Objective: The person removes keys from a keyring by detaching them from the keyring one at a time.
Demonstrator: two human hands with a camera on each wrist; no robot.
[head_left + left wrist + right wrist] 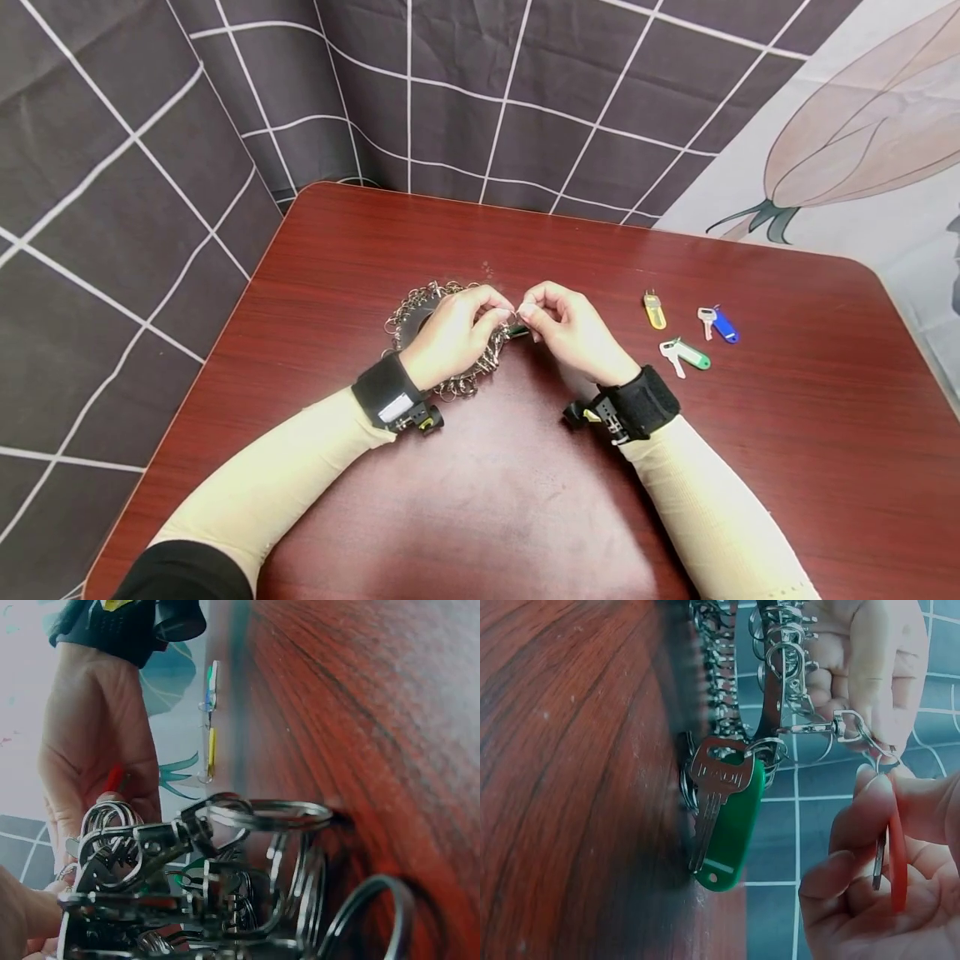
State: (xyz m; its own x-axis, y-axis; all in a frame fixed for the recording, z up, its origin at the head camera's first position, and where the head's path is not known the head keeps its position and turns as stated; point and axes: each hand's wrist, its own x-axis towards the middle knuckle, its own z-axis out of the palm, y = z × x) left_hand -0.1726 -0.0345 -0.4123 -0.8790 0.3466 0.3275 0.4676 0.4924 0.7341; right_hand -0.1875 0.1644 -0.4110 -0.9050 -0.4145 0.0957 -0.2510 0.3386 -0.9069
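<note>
**Two hands work a red-tagged key at a ring of key clasps**

A dark red wooden counter (750,467) stands before a grey checked curtain (112,167). On it lies a large key organiser ring (408,321) of metal clasps, with one green-tagged key (724,817) already hanging from it. The left hand (450,333) pinches a swivel clasp (847,727). The right hand (573,329) has its fingers (862,825) clamped on a red-tagged key (895,862), touching that clasp. Near the right hand lie yellow-tagged (654,310), green-tagged (686,355) and blue-tagged (720,323) keys.
</note>
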